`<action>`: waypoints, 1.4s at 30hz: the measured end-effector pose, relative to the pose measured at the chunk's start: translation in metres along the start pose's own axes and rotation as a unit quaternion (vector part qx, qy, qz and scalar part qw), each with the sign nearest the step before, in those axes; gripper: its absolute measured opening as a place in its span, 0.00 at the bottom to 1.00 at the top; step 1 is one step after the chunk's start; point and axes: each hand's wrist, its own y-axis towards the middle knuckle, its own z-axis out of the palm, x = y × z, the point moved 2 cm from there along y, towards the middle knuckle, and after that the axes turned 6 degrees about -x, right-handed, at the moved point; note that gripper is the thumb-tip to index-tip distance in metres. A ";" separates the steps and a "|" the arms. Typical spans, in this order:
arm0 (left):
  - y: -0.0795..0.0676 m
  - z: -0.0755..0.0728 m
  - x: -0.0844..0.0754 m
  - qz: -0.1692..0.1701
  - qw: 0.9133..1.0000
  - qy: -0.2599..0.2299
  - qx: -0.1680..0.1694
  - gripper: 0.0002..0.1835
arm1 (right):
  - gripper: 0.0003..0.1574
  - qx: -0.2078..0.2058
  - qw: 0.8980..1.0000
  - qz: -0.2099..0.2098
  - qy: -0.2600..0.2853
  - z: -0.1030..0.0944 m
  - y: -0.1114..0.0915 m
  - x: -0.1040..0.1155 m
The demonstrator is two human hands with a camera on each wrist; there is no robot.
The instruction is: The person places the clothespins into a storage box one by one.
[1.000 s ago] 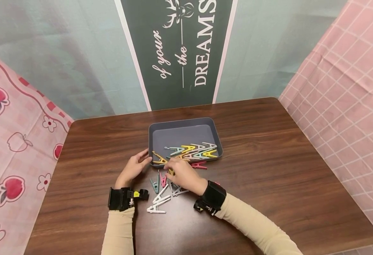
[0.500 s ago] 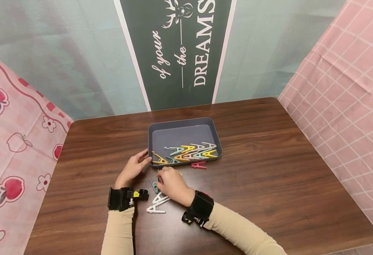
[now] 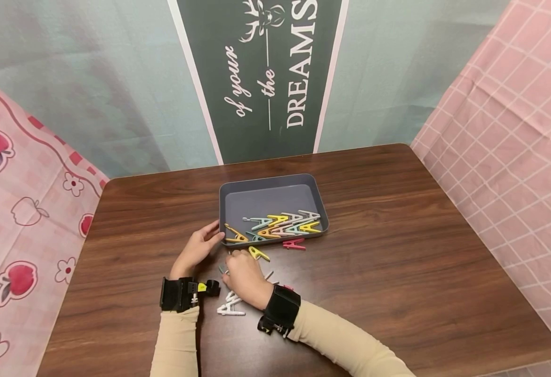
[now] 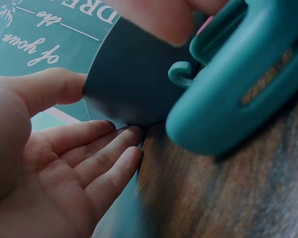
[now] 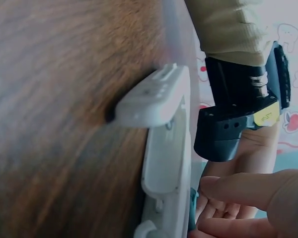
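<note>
My left hand (image 3: 196, 252) rests at the near left corner of the grey tray (image 3: 270, 196). In the left wrist view its thumb lies at the tray's rim, and the straight fingers (image 4: 109, 158) touch the outer wall low down. My right hand (image 3: 247, 277) is over the loose clothespins in front of the tray. Its fingertips are right by a teal clothespin (image 4: 228, 99), mostly hidden in the head view; I cannot tell if they pinch it. Near it lie white clothespins (image 3: 230, 310) and a yellow clothespin (image 3: 258, 254). A white clothespin (image 5: 166, 153) fills the middle of the right wrist view.
Several coloured clothespins (image 3: 280, 221) lie in the tray's near half. A red clothespin (image 3: 294, 244) is on the brown table (image 3: 397, 235) just outside the near wall. Curtains hang behind and on both sides.
My right hand has moved left and toward me, from the yellow clothespin by the tray to the teal one. The yellow clothespin now shows uncovered. My left hand has stayed at the tray corner.
</note>
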 end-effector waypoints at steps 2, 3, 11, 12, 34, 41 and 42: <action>0.000 0.000 0.000 0.001 1.000 0.002 0.000 0.30 | 0.14 -0.001 1.000 -0.005 -0.011 0.001 0.002 0.001; 0.000 0.000 0.001 0.002 1.000 0.003 0.001 0.30 | 0.15 -0.002 1.000 -0.006 -0.016 0.002 0.003 0.002; 0.001 0.000 0.002 0.004 1.000 0.002 -0.001 0.30 | 0.18 -0.008 0.999 -0.009 -0.033 0.004 0.009 0.007; 0.001 0.000 0.002 0.004 1.000 0.001 -0.002 0.30 | 0.18 -0.006 0.999 -0.007 -0.033 0.004 0.009 0.008; -0.001 -0.002 0.000 0.000 1.000 -0.005 -0.002 0.30 | 0.13 -0.002 1.000 -0.017 -0.006 -0.002 0.010 0.006; 0.000 -0.002 0.001 -0.007 1.000 -0.005 0.000 0.31 | 0.15 0.024 0.999 0.002 0.048 -0.015 0.010 0.002; 0.000 -0.002 0.001 -0.008 1.000 -0.005 0.001 0.31 | 0.16 0.028 0.998 0.007 0.055 -0.017 0.010 0.000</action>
